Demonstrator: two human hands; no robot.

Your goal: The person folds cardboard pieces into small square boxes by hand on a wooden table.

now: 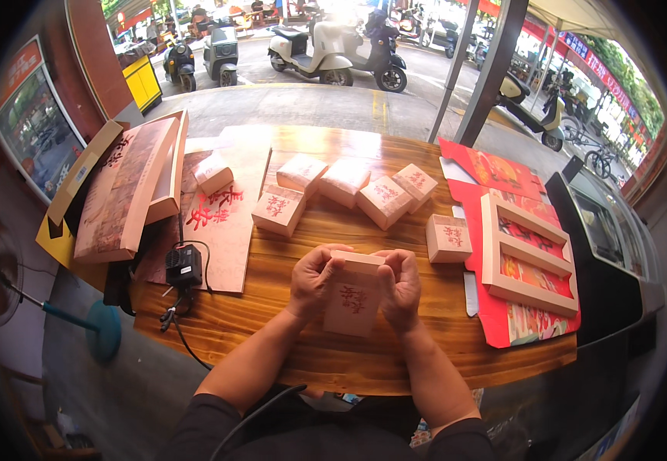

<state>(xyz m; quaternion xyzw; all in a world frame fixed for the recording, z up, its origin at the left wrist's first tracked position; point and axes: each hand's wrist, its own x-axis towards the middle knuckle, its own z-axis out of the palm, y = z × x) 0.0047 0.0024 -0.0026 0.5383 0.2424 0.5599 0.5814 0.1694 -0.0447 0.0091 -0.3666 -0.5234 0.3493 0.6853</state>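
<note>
Between my two hands is a small pale pink carton (352,306) with red lettering, held near the front of the wooden table. My left hand (314,279) pinches its upper left corner, thumb pressed inward. At the upper right corner my right hand (400,286) grips it the same way. Beyond them sit several small closed boxes of the same kind, among them one box (279,209) to the left, another box (385,201) straight ahead and a single box (449,238) to the right. The fingers behind the carton are partly hidden.
On the right, a divided pale tray frame (531,257) lies over red printed card (502,338). Large flat cartons (130,192) and a pink printed sheet (230,261) cover the left side, with a black adapter (183,265) and cable. A black machine (610,261) borders the table.
</note>
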